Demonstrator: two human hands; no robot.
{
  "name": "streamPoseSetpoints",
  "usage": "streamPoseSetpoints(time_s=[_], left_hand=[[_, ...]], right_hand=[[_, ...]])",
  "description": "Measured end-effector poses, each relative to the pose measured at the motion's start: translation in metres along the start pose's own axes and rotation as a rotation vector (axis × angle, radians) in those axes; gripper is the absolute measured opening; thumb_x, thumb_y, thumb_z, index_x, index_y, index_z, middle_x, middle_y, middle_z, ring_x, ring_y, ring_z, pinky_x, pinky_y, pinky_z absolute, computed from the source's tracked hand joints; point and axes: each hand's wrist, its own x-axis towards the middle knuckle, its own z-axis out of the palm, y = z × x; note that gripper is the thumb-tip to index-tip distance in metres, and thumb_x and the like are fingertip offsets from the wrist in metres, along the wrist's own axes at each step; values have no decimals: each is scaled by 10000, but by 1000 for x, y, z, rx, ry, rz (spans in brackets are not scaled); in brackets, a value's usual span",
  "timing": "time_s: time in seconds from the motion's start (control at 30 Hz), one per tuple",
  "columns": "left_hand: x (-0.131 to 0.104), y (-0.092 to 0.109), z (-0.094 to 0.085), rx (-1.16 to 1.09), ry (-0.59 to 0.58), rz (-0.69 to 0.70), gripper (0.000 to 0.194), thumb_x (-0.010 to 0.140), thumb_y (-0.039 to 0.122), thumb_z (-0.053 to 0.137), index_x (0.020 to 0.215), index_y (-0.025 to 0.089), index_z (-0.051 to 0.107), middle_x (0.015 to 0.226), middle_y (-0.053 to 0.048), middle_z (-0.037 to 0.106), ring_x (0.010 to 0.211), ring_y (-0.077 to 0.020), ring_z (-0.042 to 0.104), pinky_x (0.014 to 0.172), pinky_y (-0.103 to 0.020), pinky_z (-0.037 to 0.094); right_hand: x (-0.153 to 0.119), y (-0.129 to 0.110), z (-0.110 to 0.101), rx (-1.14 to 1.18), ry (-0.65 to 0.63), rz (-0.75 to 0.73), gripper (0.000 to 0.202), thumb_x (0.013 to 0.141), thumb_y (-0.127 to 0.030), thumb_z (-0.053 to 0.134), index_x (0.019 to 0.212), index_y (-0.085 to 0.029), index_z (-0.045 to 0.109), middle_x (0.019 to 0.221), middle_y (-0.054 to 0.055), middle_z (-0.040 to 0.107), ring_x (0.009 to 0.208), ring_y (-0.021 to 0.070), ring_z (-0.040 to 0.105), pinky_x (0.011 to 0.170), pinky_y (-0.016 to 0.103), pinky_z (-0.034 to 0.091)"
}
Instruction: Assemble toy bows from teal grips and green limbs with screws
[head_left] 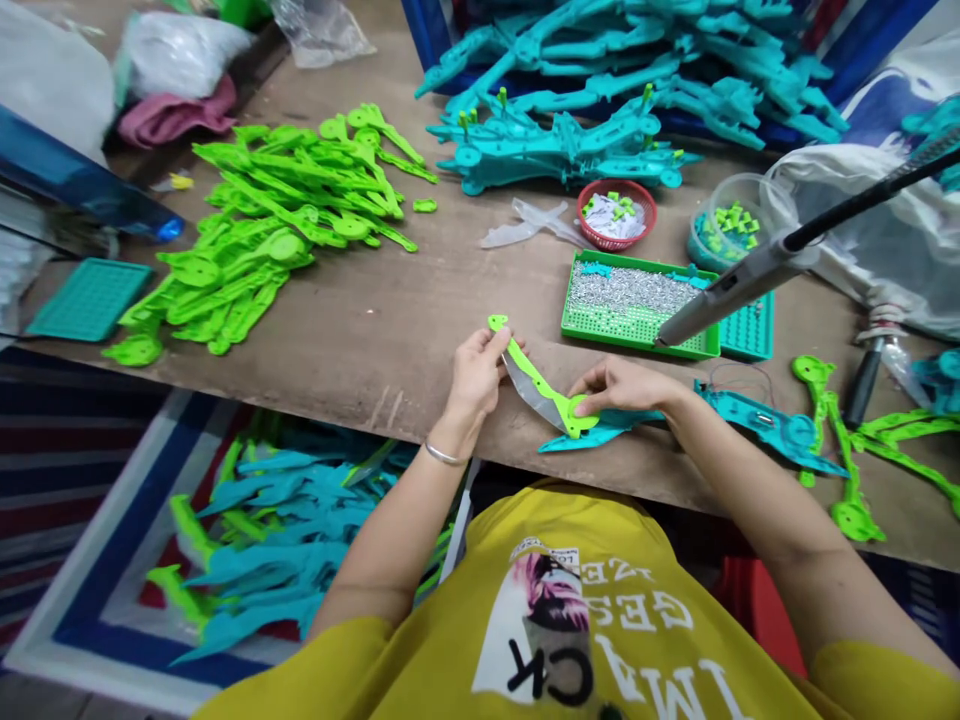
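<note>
Between both hands is a curved lime-green plastic part (534, 378) with a translucent grey blade-like strip along its lower edge. My left hand (480, 372) pinches its narrow upper end. At the round lower end, my right hand (616, 388) has thumb and fingers closed on the same part. Beneath that end lies a pointed teal plastic piece (592, 434), partly hidden by my right hand and forearm. Right of my forearm, a teal shell (772, 418) with thin wires rests near the table edge.
An electric screwdriver (720, 298) hangs over a green tray (637, 335) of screws. Lime-green parts (292, 220) pile up at left, teal shells (562, 150) at the back. A red basket (616, 240) holds small pieces. Finished-looking teal and green pieces (277, 530) fill a bin below the table.
</note>
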Motion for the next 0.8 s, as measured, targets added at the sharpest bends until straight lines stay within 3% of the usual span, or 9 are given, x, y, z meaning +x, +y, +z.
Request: streamPoseSetpoints(time_s=[0.23, 0.4, 0.53, 0.67, 0.8], left_hand=[[11, -6, 7, 2, -58, -77, 401, 769, 480, 833, 928, 185, 614, 779, -30, 724, 708, -201, 742, 722, -364, 627], [28, -4, 7, 47, -46, -28, 363, 806, 492, 810, 859, 182, 628, 731, -41, 702, 718, -207, 735, 733, -357, 626], [37, -8, 9, 43, -39, -13, 346, 825, 485, 795, 864, 181, 634, 791, -53, 714, 721, -191, 724, 743, -345, 618], [41, -14, 4, 86, -57, 64, 384, 787, 513, 815, 921, 199, 640, 890, -50, 727, 770, -173, 710, 713, -291, 610], [23, -17, -8, 315, 32, 354, 495, 752, 443, 851, 1144, 221, 644, 1227, -90, 678, 962, -175, 704, 814, -266, 594]], right_hand=[[-8, 2, -11, -64, 33, 9, 410, 669, -416, 841, 982, -151, 833, 857, 37, 796, 711, 135, 634, 704, 263, 504], [-8, 2, -18, -140, 48, 0, 366, 705, -373, 834, 1007, -166, 839, 885, 42, 808, 726, 144, 651, 721, 269, 515], [-9, 3, -20, -226, 139, -31, 388, 755, -379, 805, 1082, -172, 830, 939, 41, 815, 795, 177, 678, 754, 287, 521], [-15, 6, -10, -365, 335, -144, 310, 801, -356, 782, 1065, -201, 829, 1006, 60, 805, 915, 220, 705, 845, 333, 536], [-30, 19, 19, -490, 697, -336, 248, 892, -347, 701, 1078, -207, 786, 1088, 99, 751, 1019, 240, 694, 946, 412, 545]])
